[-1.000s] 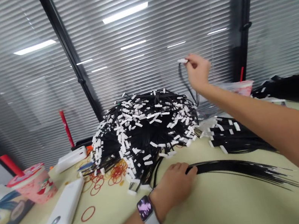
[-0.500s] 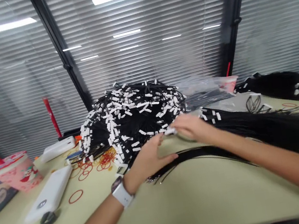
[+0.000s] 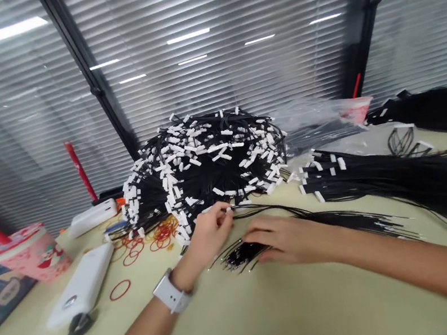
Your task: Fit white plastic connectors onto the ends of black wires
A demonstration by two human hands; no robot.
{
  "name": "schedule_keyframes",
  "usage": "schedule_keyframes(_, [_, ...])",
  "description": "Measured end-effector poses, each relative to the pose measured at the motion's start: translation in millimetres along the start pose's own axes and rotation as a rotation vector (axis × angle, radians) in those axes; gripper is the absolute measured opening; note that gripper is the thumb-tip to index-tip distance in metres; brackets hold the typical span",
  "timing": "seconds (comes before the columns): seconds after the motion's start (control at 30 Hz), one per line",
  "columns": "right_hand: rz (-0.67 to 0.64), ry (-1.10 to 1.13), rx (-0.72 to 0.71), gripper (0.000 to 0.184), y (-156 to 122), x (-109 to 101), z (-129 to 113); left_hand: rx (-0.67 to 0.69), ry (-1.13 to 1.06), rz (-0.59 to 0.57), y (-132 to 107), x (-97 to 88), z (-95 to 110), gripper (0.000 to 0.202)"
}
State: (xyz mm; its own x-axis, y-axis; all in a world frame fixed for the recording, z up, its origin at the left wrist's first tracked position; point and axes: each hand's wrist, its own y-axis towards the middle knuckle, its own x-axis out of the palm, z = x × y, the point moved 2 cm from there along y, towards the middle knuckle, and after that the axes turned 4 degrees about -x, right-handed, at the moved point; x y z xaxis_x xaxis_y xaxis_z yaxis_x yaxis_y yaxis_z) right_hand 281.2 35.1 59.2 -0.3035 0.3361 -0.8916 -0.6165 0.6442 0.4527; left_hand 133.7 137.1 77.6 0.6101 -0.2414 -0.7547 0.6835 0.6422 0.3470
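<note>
My left hand (image 3: 212,231), with a white watch at its wrist, is closed in a pinch on a white connector (image 3: 229,210) of a few black wires. These wires run right from its fingertips. My right hand (image 3: 281,239) lies over a bundle of black wires (image 3: 242,254) on the table, its fingers curled on the far side and the thumb on the near side. Bare tips stick out left of it; part of the bundle is hidden under the palm. Behind my hands rises a large heap of black wires with white connectors (image 3: 215,171).
More black wires (image 3: 401,178) stretch along the right. On the left are red rubber bands (image 3: 164,233), a white power bank (image 3: 81,285) with a cable, and a pink cup (image 3: 35,256) with a straw. Clear plastic bags (image 3: 314,123) lie behind, before the window blinds.
My right hand has moved from near the heap down onto the wire bundle. My left hand, open before, has closed on the white connector.
</note>
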Motion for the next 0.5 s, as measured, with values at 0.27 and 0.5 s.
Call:
schedule_keyframes(0.27, [-0.083,0.239,0.294,0.034,-4,24,-3,-0.043,-0.05,-0.014,-1,1.4,-9,0.023])
schedule_keyframes(0.5, [-0.022,0.386,0.19,0.019,-17,14,12,-0.031,-0.136,-0.009,-7,9.3,-6,0.017])
